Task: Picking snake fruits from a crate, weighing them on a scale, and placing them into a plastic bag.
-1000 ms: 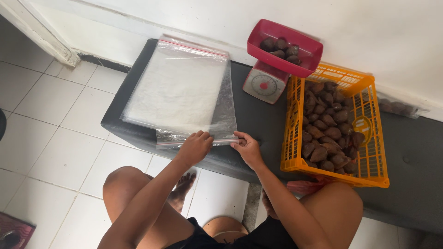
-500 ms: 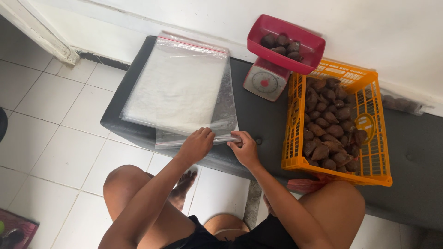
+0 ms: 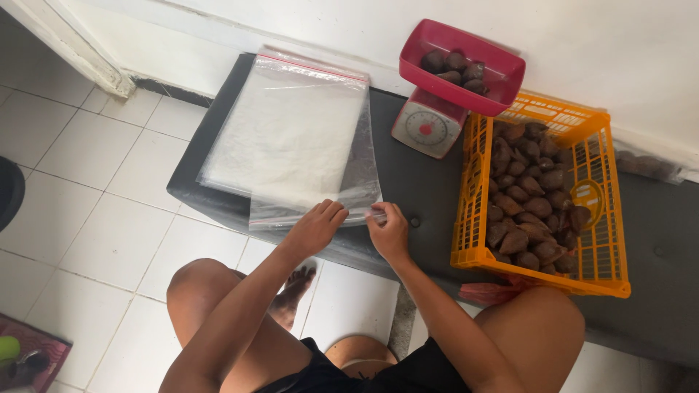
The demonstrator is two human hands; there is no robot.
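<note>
A stack of clear plastic zip bags (image 3: 291,138) lies on a dark grey bench (image 3: 422,182). My left hand (image 3: 314,227) rests flat on the near edge of the stack, fingers spread. My right hand (image 3: 388,229) pinches the near right corner of the top bag between thumb and fingers. Both hands sit at the bench's front edge, close together.
An orange plastic crate (image 3: 582,269) of brown scaly fruits (image 3: 528,204) stands to the right. Behind it a small kitchen scale (image 3: 428,127) carries a red tray (image 3: 502,76) holding several of the fruits. White tiled floor (image 3: 95,218) lies to the left; a white wall runs behind.
My right hand has closed its fingers on the bag's corner and shifted slightly left. My left hand has stayed on the stack's near edge.
</note>
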